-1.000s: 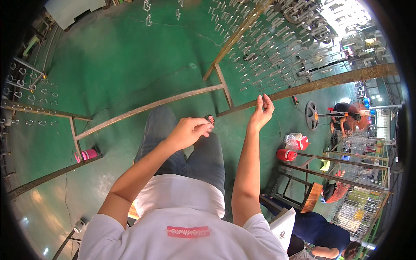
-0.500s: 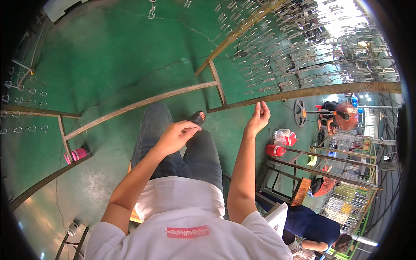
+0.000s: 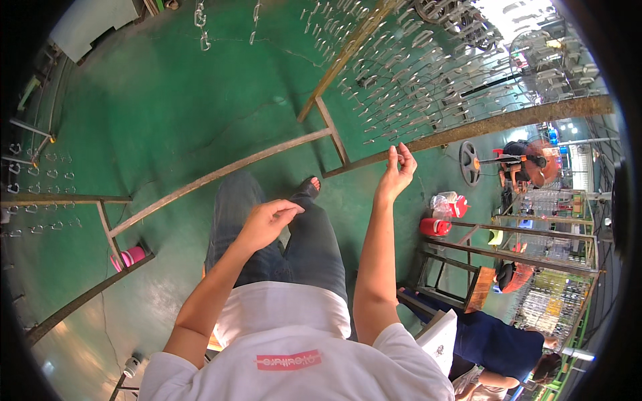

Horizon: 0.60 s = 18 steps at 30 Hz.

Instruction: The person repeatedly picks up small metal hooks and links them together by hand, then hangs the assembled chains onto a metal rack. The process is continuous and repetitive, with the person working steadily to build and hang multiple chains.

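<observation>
Over my lap my left hand (image 3: 269,224) is closed, its thumb and fingers pressed together. Anything it holds is hidden. My right hand (image 3: 396,175) is raised farther forward, near the metal frame's right bar (image 3: 461,134). Its fingertips come together in a pinch, and whatever is between them is too small to make out. Beyond that hand hang many rows of small silver metal links (image 3: 401,93), strung one below another. I cannot tell whether the right fingertips touch any of them.
A brown metal frame bar (image 3: 221,172) crosses in front of my knees. More metal hooks (image 3: 40,174) hang at the left. On the floor are a pink container (image 3: 130,256) and a red cooler (image 3: 435,227). A fan (image 3: 470,164) and a co-worker in dark blue (image 3: 498,347) are at the right.
The view has shifted slightly, showing more of the hanging links at the top left. My left hand sits a little lower, and my right hand's fingers have changed their bend.
</observation>
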{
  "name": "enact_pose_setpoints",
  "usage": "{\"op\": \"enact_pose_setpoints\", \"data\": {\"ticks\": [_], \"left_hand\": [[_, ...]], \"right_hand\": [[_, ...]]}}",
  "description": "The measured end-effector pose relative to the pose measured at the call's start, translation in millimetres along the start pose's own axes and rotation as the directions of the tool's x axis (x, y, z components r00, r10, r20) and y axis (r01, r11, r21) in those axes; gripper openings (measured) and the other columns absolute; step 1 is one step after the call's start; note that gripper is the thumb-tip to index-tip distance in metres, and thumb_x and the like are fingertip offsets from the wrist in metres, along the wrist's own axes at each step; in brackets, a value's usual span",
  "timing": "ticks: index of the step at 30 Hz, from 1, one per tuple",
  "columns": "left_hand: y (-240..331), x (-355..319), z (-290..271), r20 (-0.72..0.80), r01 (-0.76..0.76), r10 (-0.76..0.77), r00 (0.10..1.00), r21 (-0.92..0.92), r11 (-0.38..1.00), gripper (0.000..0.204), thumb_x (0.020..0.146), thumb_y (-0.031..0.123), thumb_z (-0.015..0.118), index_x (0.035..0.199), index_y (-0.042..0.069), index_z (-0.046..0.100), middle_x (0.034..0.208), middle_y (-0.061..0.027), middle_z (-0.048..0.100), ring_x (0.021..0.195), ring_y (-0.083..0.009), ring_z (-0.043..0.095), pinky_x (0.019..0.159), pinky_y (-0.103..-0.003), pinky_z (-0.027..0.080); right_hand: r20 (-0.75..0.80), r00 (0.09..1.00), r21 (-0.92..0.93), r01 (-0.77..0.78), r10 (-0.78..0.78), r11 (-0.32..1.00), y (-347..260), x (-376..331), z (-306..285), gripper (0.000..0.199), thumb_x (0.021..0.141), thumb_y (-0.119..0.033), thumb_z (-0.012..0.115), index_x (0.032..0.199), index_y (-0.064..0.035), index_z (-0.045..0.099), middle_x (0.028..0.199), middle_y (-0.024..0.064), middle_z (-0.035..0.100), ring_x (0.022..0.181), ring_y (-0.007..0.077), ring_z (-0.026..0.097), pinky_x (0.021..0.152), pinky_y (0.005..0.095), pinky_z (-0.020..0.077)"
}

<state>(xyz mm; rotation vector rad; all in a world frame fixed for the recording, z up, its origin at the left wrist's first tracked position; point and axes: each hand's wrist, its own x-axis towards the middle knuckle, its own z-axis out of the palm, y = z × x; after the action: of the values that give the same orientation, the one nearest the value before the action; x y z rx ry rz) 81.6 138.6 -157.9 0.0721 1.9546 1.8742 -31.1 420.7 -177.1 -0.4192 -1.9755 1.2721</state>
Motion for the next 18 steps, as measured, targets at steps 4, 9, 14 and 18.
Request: {"op": "enact_pose_setpoints", "data": {"ticks": [4, 9, 14, 18], "left_hand": [[2.0, 6.1, 10.2, 0.026, -0.004, 0.004, 1.000, -0.012, 1.000, 0.019, 0.092, 0.014, 0.057, 0.104, 0.005, 0.069, 0.099, -0.0043, 0.070, 0.088, -0.0136, 0.064, 0.082, -0.027, 0.049], [3.1, 6.1, 18.8, 0.036, -0.017, 0.017, 0.999, -0.004, 1.000, 0.019, 0.092, 0.014, 0.058, 0.104, 0.005, 0.069, 0.098, -0.0038, 0.070, 0.085, -0.0125, 0.063, 0.081, -0.027, 0.049], [5.3, 1.9, 21.4, 0.054, 0.008, -0.008, 0.999, -0.015, 1.000, 0.020, 0.092, 0.014, 0.057, 0.104, 0.003, 0.068, 0.098, -0.0045, 0.070, 0.085, -0.0128, 0.063, 0.080, -0.027, 0.049], [5.9, -0.5, 22.7, 0.068, 0.016, -0.018, 0.998, 0.026, 1.000, 0.020, 0.092, 0.014, 0.057, 0.105, 0.003, 0.068, 0.099, -0.0051, 0.070, 0.087, -0.0132, 0.063, 0.081, -0.027, 0.049]], "right_hand": [[-0.001, 1.000, -0.022, 0.021, -0.021, 1.000, -3.9, 2.3, -6.6, 0.024, 0.083, -0.019, 0.073, 0.104, -0.0094, 0.068, 0.103, 0.0015, 0.054, 0.081, 0.0096, 0.053, 0.071, 0.0270, 0.0436], [-0.015, 1.000, -0.014, 0.000, 0.000, 1.000, -8.5, 1.9, -16.1, 0.026, 0.083, -0.020, 0.073, 0.105, -0.0076, 0.067, 0.099, 0.0013, 0.054, 0.081, 0.0094, 0.052, 0.074, 0.0266, 0.0432], [-0.038, 0.998, -0.046, -0.046, 0.045, 0.998, -9.6, -4.7, -22.9, 0.030, 0.084, -0.021, 0.072, 0.108, -0.0038, 0.067, 0.094, 0.0016, 0.053, 0.079, 0.0100, 0.048, 0.082, 0.0262, 0.0428], [-0.030, 0.999, -0.024, -0.028, 0.028, 0.999, -3.1, -10.6, -24.1, 0.026, 0.083, -0.018, 0.072, 0.105, -0.0063, 0.067, 0.099, 0.0026, 0.053, 0.079, 0.0102, 0.051, 0.076, 0.0265, 0.0444]]}}
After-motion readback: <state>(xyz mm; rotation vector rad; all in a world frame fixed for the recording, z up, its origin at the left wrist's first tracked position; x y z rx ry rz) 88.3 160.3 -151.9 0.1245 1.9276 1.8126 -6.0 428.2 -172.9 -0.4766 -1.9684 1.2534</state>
